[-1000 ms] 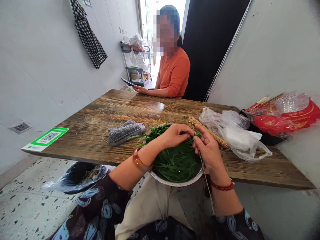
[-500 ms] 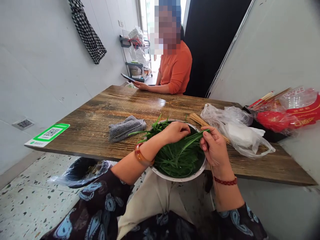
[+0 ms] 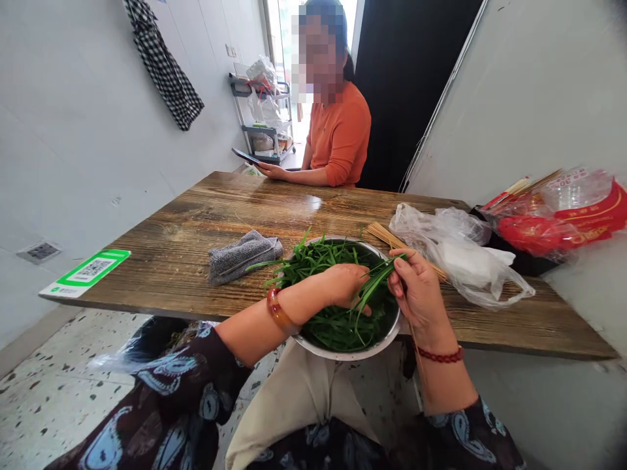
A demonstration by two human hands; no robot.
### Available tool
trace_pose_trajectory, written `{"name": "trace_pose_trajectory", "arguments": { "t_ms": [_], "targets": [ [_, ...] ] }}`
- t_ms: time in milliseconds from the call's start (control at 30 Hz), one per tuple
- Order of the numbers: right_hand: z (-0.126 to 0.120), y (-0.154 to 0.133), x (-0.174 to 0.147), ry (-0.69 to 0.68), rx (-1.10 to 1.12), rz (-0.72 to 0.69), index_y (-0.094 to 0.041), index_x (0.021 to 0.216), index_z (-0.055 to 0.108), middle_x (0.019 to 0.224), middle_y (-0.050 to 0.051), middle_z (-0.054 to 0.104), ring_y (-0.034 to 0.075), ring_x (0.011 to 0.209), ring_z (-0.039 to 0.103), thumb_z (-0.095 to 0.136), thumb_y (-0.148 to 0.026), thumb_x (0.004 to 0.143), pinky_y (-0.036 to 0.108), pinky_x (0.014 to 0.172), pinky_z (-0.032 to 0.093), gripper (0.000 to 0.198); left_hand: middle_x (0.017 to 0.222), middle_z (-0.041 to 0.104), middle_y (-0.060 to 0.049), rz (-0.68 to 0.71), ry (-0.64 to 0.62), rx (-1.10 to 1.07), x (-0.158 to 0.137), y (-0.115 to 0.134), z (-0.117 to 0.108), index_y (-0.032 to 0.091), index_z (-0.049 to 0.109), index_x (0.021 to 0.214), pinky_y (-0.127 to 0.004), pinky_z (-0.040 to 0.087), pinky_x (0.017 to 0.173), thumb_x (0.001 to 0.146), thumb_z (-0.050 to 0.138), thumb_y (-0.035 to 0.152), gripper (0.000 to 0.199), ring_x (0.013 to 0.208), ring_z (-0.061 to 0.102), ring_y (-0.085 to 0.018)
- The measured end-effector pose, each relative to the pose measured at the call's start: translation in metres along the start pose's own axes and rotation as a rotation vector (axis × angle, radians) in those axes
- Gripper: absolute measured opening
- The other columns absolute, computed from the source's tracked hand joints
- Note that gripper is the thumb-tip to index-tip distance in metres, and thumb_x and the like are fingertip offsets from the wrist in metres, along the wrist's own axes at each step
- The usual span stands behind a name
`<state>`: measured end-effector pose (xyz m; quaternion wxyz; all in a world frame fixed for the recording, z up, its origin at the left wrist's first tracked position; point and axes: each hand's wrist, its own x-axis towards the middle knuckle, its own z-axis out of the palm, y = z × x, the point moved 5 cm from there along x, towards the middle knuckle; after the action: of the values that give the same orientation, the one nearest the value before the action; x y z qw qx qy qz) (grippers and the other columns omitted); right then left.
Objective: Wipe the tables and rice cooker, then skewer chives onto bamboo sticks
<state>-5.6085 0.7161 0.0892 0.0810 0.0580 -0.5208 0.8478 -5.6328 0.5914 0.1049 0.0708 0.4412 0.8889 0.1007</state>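
A round metal bowl (image 3: 337,356) sits at the near table edge, above my lap, filled with long green garlic chives (image 3: 323,326). My right hand (image 3: 416,287) is closed to the right of the bowl, pinching a bunch of chives and a thin bamboo skewer (image 3: 417,356) that runs down past the wrist. Over the bowl, my left hand (image 3: 347,286) curls around the hanging leaves of that same bunch. Its fingertips are partly hidden among the greens.
A grey cloth (image 3: 245,256) lies left of the bowl. Bamboo skewers (image 3: 379,232), a clear plastic bag (image 3: 455,251) and red packaging (image 3: 539,228) are on the right. Across the wooden table (image 3: 171,261), a person in orange (image 3: 340,134) holds a tablet-like device. A lined bin (image 3: 151,339) stands below left.
My left hand has moved down into the bowl, and the leaves of the held bunch now bend downward beside it. My right hand stays nearly in place. The view has shifted slightly.
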Motion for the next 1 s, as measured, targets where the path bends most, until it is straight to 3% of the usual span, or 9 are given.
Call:
{"name": "trace_pose_trajectory", "arguments": {
  "t_ms": [133, 267, 367, 500, 633, 800, 1000],
  "targets": [
    [-0.001, 0.000, 0.000, -0.003, 0.014, -0.018, -0.021, 0.092, 0.060, 0.052, -0.009, 0.053, 0.003, 0.037, 0.038, 0.071, -0.032, 0.079, 0.015, 0.037, 0.028, 0.020, 0.096, 0.068, -0.008, 0.021, -0.016, 0.107, 0.002, 0.001, 0.008, 0.017, 0.066, 0.087, -0.028, 0.051, 0.078, 0.068, 0.078, 0.024, 0.025, 0.089, 0.066, -0.023],
    [-0.002, 0.001, 0.000, 0.005, -0.022, -0.028, -0.022, 0.092, 0.059, 0.052, -0.009, 0.052, 0.004, 0.037, 0.038, 0.070, -0.034, 0.080, 0.016, 0.037, 0.027, 0.020, 0.088, 0.067, -0.007, -0.004, 0.018, 0.062, 0.005, -0.006, 0.005, 0.016, 0.066, 0.079, -0.026, 0.048, 0.068, 0.074, 0.065, 0.013, 0.005, 0.078, 0.064, -0.019],
    [-0.001, 0.001, 0.000, 0.016, -0.036, -0.023, -0.022, 0.093, 0.059, 0.052, -0.009, 0.053, 0.004, 0.036, 0.038, 0.070, -0.034, 0.079, 0.016, 0.036, 0.027, 0.022, 0.077, 0.065, -0.002, -0.074, 0.170, -0.148, 0.005, -0.019, -0.012, 0.016, 0.066, 0.072, -0.023, 0.044, 0.064, 0.075, 0.062, 0.012, 0.006, 0.071, 0.059, -0.014],
    [0.002, 0.002, 0.000, 0.004, -0.076, -0.015, -0.022, 0.094, 0.059, 0.052, -0.009, 0.054, 0.004, 0.036, 0.039, 0.071, -0.036, 0.078, 0.015, 0.036, 0.028, 0.024, 0.063, 0.062, 0.002, -0.197, 0.394, -0.626, 0.001, -0.035, -0.032, 0.015, 0.063, 0.072, -0.021, 0.043, 0.060, 0.076, 0.060, 0.013, 0.005, 0.061, 0.058, -0.010],
    [0.003, 0.002, 0.000, -0.013, -0.129, -0.016, -0.022, 0.094, 0.058, 0.052, -0.009, 0.054, 0.005, 0.036, 0.040, 0.070, -0.038, 0.078, 0.016, 0.035, 0.029, 0.026, 0.062, 0.063, 0.003, -0.241, 0.455, -0.954, -0.004, -0.035, -0.038, 0.014, 0.061, 0.076, -0.019, 0.044, 0.055, 0.074, 0.059, 0.013, 0.003, 0.053, 0.058, -0.008],
    [0.004, 0.004, 0.000, -0.065, -0.188, -0.012, -0.021, 0.098, 0.058, 0.055, -0.008, 0.055, 0.005, 0.038, 0.044, 0.069, -0.037, 0.081, 0.016, 0.037, 0.032, 0.026, 0.063, 0.063, 0.002, -0.281, 0.449, -0.963, -0.008, -0.030, -0.041, 0.013, 0.063, 0.078, -0.016, 0.039, 0.048, 0.077, 0.060, 0.019, 0.007, 0.054, 0.057, -0.007],
    [0.009, 0.006, -0.001, -0.126, -0.266, 0.003, -0.021, 0.102, 0.058, 0.057, -0.008, 0.056, 0.006, 0.039, 0.046, 0.067, -0.038, 0.084, 0.017, 0.038, 0.034, 0.027, 0.059, 0.056, 0.004, -0.263, 0.505, -0.897, -0.010, -0.030, -0.047, 0.013, 0.065, 0.078, -0.017, 0.037, 0.050, 0.078, 0.060, 0.024, 0.012, 0.052, 0.051, -0.006]
  ]
}}
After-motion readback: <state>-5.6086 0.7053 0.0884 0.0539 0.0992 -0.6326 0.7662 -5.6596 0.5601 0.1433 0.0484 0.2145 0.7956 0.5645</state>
